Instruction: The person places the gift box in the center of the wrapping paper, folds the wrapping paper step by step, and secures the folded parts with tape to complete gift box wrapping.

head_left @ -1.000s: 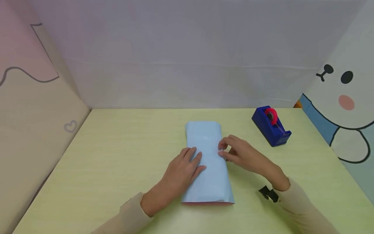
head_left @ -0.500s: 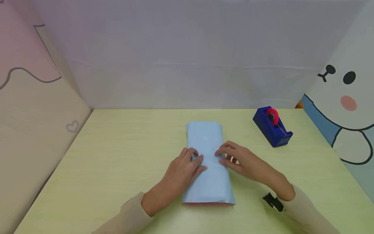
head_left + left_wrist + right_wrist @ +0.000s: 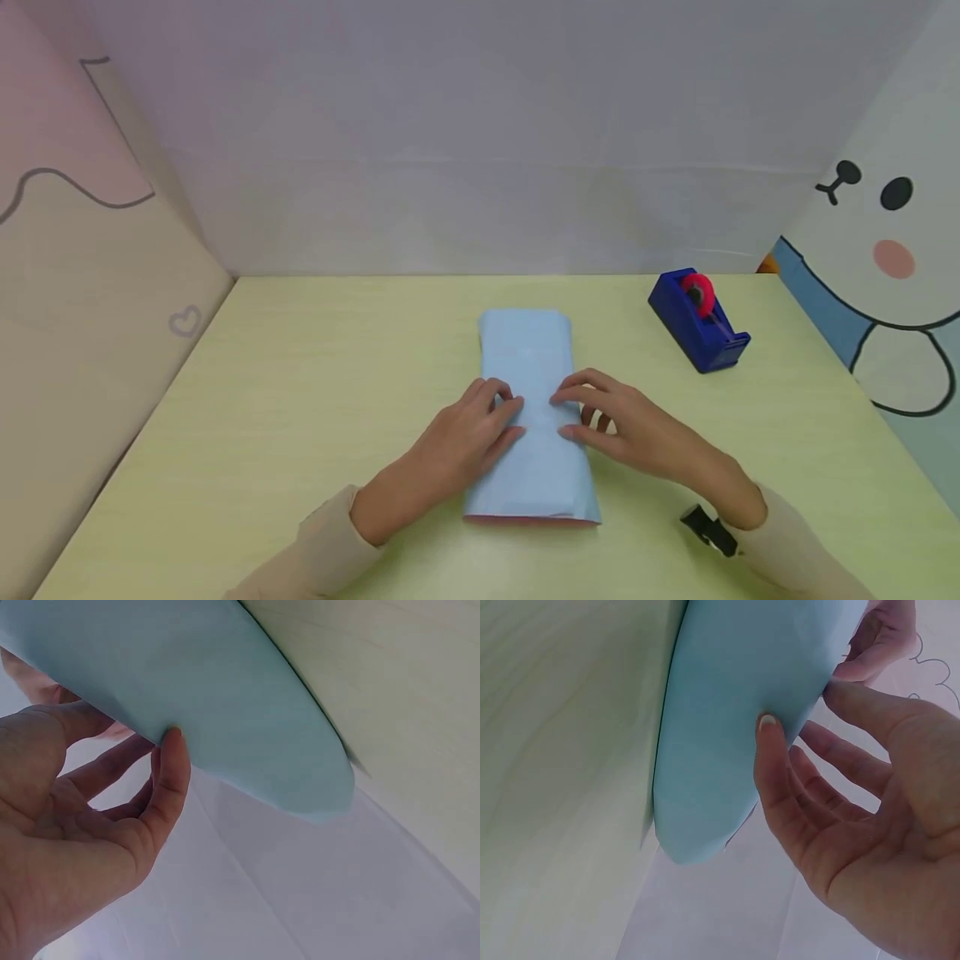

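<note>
Package (image 3: 537, 425): light blue, long and flat-topped, lying lengthwise on the tabletop (image 3: 337, 358) between both hands. Surface mostly smooth; near end flares wider, with a thin pinkish edge showing beneath and a small crease at its right corner. Far end appears rounded. Left hand (image 3: 468, 433): grip released, bent fingers resting on the left side. Right hand (image 3: 637, 429): grip released, thumb and fingertips apart, touching the right side.

Touching, with bent fingers (image 3: 175, 769) of the left hand (image 3: 82, 851), the side of a light blue paper package (image 3: 217, 697) lying against the pale surface (image 3: 405, 682). Seeing, partly hidden behind this package, the right hand (image 3: 31, 681) at far left.
</note>
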`<state>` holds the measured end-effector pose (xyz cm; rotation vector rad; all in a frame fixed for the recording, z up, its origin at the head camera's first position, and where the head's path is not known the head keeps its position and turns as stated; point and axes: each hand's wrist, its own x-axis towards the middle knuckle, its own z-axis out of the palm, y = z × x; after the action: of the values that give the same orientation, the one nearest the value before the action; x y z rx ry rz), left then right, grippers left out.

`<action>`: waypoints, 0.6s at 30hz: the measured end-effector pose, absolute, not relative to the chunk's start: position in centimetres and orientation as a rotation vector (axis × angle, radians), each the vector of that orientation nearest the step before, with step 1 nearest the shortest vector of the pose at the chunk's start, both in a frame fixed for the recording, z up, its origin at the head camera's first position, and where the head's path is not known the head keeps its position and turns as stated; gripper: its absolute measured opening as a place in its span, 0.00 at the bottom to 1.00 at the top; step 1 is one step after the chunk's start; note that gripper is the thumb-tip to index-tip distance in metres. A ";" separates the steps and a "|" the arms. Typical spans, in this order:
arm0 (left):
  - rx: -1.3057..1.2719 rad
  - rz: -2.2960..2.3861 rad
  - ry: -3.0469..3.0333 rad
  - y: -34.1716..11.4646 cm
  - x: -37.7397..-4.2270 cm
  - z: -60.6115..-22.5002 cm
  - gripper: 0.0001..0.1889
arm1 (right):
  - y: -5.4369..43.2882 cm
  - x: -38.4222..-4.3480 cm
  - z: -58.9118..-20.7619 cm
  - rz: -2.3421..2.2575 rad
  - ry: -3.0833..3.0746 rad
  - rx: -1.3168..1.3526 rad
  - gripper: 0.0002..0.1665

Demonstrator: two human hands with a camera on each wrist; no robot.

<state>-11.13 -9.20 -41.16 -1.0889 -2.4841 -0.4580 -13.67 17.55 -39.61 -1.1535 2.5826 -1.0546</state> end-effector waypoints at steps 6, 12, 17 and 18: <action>-1.156 -0.480 -2.499 -10.0 -10.8 -41.2 0.19 | 17.4 -13.0 -39.6 -1.028 2.628 -1.106 0.21; -1.153 -0.449 -2.521 -10.1 -10.7 -41.3 0.20 | 17.0 -12.5 -39.6 -0.981 2.714 -1.085 0.22; -1.131 -0.417 -2.514 -9.9 -10.5 -41.5 0.21 | 16.8 -12.1 -39.8 -0.911 2.789 -1.105 0.22; -1.127 -0.419 -2.510 -9.9 -10.5 -41.5 0.21 | 16.7 -12.0 -39.8 -0.900 2.800 -1.108 0.22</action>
<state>-10.51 -9.92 -41.54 -1.1267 -2.5100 -0.4189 -12.03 16.71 -39.80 -1.1080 2.8001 -0.9002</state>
